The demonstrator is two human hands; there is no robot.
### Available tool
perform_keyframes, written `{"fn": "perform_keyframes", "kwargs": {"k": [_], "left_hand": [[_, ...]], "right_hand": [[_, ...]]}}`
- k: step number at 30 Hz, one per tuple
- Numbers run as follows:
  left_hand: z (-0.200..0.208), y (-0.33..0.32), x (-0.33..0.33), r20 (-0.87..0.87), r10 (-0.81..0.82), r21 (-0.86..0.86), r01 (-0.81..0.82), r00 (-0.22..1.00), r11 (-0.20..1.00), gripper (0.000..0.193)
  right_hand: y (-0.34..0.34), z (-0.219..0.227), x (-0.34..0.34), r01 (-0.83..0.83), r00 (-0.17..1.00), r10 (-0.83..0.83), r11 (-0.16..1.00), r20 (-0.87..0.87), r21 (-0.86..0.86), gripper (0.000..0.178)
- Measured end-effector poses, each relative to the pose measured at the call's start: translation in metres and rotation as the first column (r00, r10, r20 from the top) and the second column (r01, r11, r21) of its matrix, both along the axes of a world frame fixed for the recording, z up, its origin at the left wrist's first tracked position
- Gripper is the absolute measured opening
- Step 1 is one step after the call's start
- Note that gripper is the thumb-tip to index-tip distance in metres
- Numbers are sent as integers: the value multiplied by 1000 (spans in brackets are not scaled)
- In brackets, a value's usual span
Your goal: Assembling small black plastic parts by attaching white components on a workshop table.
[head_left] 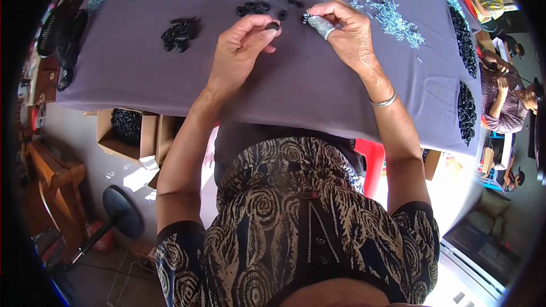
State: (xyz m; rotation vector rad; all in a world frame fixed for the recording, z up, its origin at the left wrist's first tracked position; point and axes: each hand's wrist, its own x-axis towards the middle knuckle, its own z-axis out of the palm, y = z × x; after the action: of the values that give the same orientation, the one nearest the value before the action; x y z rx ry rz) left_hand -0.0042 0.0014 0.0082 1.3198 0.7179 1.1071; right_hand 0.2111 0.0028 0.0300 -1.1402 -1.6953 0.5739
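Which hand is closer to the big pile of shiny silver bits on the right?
The right. The right hand is just left of the silver pile; the left hand is farther left, beyond the right hand.

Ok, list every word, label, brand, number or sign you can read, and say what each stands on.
No text can be read here.
Small tag on the patterned garment: any marking is too small to read.
Black piece in the left hand: no legible lettering.
Cardboard box: no legible lettering.
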Motion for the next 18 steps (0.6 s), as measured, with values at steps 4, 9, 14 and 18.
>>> {"fn": "perform_keyframes", "kwargs": {"k": [4, 9, 14, 18], "left_hand": [[1, -8, 10, 32, -23, 35, 22, 999, 999, 20], [-4, -14, 19, 2, -47, 89, 47, 999, 995, 20], [-9, -13, 19, -99, 82, 259, -54, 992, 964, 19], [-8, -10, 17, -159, 137, 368, -70, 978, 927, 22]], "right_hand": [[-7, -4, -15, -65, 995, 67, 998, -73, 19, 24], [-13, 0, -25, -46, 986, 16, 983, 163, 180, 24], [-13, -3, -23, -84, 969, 20, 965, 246, 249, 26], [-14, 2, -18, -91, 996, 87, 988, -35, -128, 19]]}}
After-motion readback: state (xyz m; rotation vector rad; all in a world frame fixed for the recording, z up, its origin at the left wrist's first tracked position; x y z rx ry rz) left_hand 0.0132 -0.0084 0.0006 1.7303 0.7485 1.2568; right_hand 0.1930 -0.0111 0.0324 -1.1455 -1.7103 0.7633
